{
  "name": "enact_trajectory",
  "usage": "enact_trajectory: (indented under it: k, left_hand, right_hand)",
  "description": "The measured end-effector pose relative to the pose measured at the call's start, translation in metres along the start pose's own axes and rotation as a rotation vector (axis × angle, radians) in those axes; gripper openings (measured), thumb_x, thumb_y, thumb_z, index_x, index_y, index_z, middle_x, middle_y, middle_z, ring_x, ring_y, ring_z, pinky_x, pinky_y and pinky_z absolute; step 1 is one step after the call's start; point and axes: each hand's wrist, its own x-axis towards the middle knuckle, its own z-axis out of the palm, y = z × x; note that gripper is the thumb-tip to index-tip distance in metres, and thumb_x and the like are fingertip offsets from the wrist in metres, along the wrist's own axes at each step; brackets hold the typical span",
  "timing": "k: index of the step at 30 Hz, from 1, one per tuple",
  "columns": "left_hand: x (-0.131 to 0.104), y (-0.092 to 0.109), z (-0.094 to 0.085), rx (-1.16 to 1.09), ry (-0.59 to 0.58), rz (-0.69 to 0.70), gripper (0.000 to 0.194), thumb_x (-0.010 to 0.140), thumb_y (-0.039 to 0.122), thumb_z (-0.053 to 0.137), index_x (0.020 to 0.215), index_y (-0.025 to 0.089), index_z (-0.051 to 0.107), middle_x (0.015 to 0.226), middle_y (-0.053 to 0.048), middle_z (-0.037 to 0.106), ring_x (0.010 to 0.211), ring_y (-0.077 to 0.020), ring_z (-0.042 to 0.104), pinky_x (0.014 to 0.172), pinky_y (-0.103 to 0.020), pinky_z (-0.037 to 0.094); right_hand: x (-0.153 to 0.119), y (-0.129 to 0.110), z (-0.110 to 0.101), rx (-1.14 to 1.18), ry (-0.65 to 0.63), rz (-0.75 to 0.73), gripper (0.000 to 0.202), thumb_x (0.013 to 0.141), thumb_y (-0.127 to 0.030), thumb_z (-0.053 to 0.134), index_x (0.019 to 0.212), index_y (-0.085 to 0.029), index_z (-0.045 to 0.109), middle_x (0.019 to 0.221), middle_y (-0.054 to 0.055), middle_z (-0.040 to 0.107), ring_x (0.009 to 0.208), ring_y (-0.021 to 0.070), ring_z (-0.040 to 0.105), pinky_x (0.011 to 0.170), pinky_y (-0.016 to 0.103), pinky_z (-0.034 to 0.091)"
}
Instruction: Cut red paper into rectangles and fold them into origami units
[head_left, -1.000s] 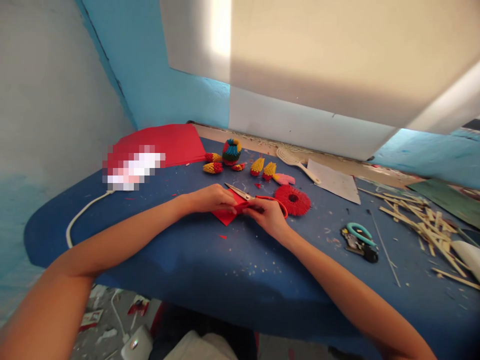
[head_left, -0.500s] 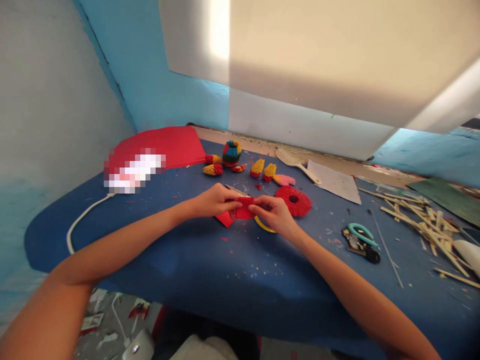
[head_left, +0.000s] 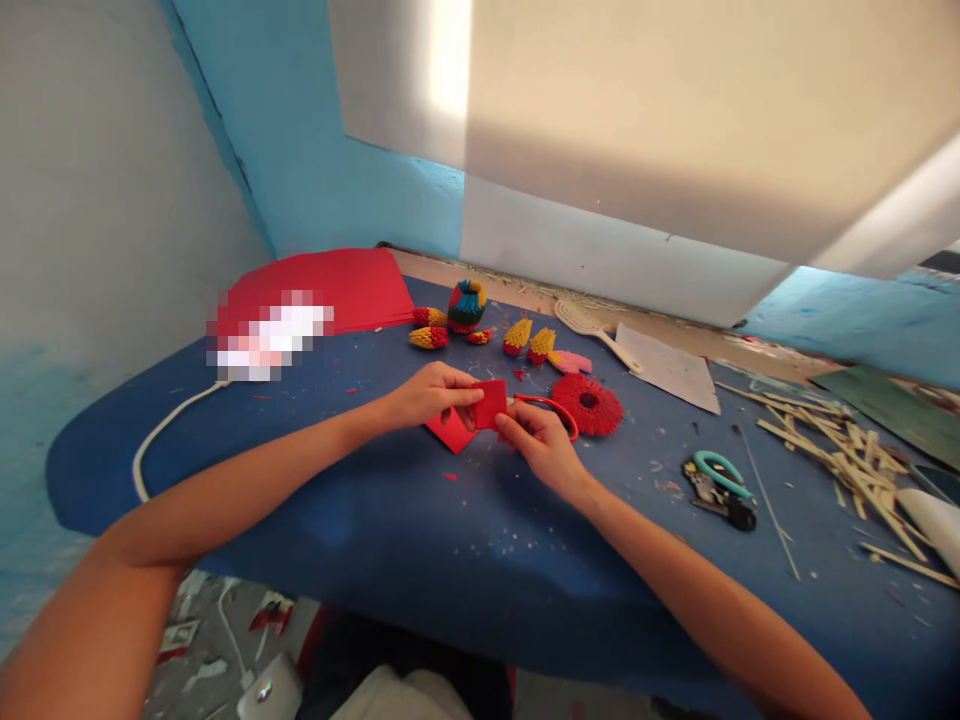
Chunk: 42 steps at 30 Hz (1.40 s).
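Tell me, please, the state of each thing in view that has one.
Red paper square: held up
Left grip: pinching the square
Right grip: holding its lower corner
Scissors: lying; blades hidden, opening unclear
Red paper sheets: stacked flat
Folded-paper pot: upright
Hairbrush: lying down
Wooden sticks: heaped loosely
Turquoise-handled tool: lying down

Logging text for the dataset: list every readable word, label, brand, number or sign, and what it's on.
None readable.
Red wrapper on the floor: any print too small and blurred.
White box, small shiny spot on it: too small to read.
Pale thing by the red sheets: pixelated, unreadable.
Small red paper in the hands: no text visible.
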Motion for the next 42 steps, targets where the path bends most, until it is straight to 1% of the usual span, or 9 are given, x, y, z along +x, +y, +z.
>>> enact_trajectory:
  k: [6, 10, 17, 21, 26, 31, 33, 38, 42]
  left_hand:
    - [0.005, -0.008, 0.011, -0.135, 0.159, 0.023, 0.017, 0.076, 0.024, 0.06, 0.066, 0.011, 0.064, 0.057, -0.001, 0.063, 0.05, -0.0081, 0.053, 0.045, -0.016, 0.036]
    - [0.009, -0.009, 0.0, -0.207, 0.254, -0.002, 0.022, 0.078, 0.027, 0.058, 0.063, 0.011, 0.057, 0.049, 0.0, 0.057, 0.038, -0.0044, 0.042, 0.036, -0.014, 0.024]
    - [0.01, -0.005, -0.016, -0.499, 0.387, -0.06, 0.017, 0.08, 0.026, 0.052, 0.069, 0.014, 0.049, 0.052, 0.001, 0.051, 0.04, -0.0067, 0.048, 0.031, -0.013, 0.021]
    - [0.012, -0.004, -0.023, -0.647, 0.504, -0.029, 0.02, 0.084, 0.024, 0.048, 0.067, 0.015, 0.044, 0.052, 0.005, 0.043, 0.036, -0.0035, 0.042, 0.03, -0.012, 0.018]
    - [0.012, 0.0, -0.026, -0.732, 0.66, 0.097, 0.025, 0.09, 0.028, 0.044, 0.068, 0.016, 0.04, 0.052, 0.007, 0.041, 0.034, -0.0013, 0.036, 0.031, -0.011, 0.018]
    - [0.008, 0.004, -0.022, -0.769, 0.636, 0.113, 0.021, 0.091, 0.026, 0.041, 0.073, 0.015, 0.043, 0.056, 0.005, 0.044, 0.037, -0.0012, 0.038, 0.033, -0.011, 0.021]
    - [0.008, 0.005, -0.021, -0.771, 0.622, 0.109, 0.02, 0.091, 0.024, 0.04, 0.074, 0.014, 0.044, 0.056, 0.005, 0.044, 0.037, -0.0014, 0.039, 0.033, -0.011, 0.022]
    - [0.008, 0.004, -0.02, -0.717, 0.661, 0.154, 0.022, 0.09, 0.027, 0.043, 0.073, 0.014, 0.047, 0.055, 0.004, 0.047, 0.038, -0.0014, 0.039, 0.034, -0.011, 0.023]
    - [0.007, 0.004, -0.013, -0.568, 0.737, 0.286, 0.026, 0.087, 0.037, 0.049, 0.073, 0.015, 0.047, 0.055, 0.004, 0.049, 0.038, -0.0022, 0.04, 0.035, -0.012, 0.024]
  right_hand:
    - [0.001, 0.001, -0.018, -0.251, -0.025, -0.019, 0.043, 0.091, -0.041, 0.034, 0.062, -0.017, 0.054, 0.057, 0.0, 0.053, 0.051, 0.0099, 0.048, 0.048, 0.021, 0.036]
    - [0.001, 0.016, -0.037, -0.501, 0.028, -0.008, 0.025, 0.081, -0.041, 0.054, 0.082, -0.016, 0.061, 0.08, 0.007, 0.059, 0.076, 0.0193, 0.055, 0.061, 0.026, 0.039]
    - [-0.001, 0.037, -0.038, -0.603, -0.044, 0.008, 0.023, 0.079, -0.037, 0.059, 0.09, -0.017, 0.061, 0.086, 0.011, 0.059, 0.082, 0.0234, 0.058, 0.067, 0.03, 0.044]
    - [0.001, 0.038, -0.042, -0.464, -0.006, 0.02, 0.02, 0.082, -0.032, 0.055, 0.094, -0.017, 0.058, 0.092, 0.011, 0.06, 0.082, 0.0217, 0.059, 0.069, 0.032, 0.046]
    - [0.004, 0.022, -0.051, -0.158, 0.005, 0.057, 0.026, 0.089, -0.037, 0.038, 0.101, -0.018, 0.049, 0.083, 0.006, 0.063, 0.065, 0.0148, 0.061, 0.055, 0.027, 0.05]
    - [-0.005, -0.005, -0.04, 0.524, -0.158, 0.236, 0.031, 0.079, -0.041, 0.049, 0.101, -0.019, 0.051, 0.089, 0.009, 0.06, 0.067, 0.015, 0.058, 0.055, 0.027, 0.048]
    - [-0.008, -0.009, -0.032, 0.699, -0.246, 0.235, 0.037, 0.073, -0.046, 0.057, 0.099, -0.02, 0.052, 0.089, 0.009, 0.058, 0.064, 0.0138, 0.054, 0.052, 0.026, 0.046]
    - [-0.011, -0.003, -0.012, 0.733, -0.315, 0.141, 0.051, 0.065, -0.071, 0.053, 0.081, -0.023, 0.048, 0.063, -0.003, 0.041, 0.041, 0.0065, 0.026, 0.034, 0.021, 0.026]
    - [-0.014, -0.012, -0.009, 0.74, -0.448, 0.091, 0.08, 0.053, -0.092, 0.028, 0.082, -0.021, 0.054, 0.063, 0.002, 0.046, 0.051, 0.0129, 0.039, 0.047, 0.029, 0.039]
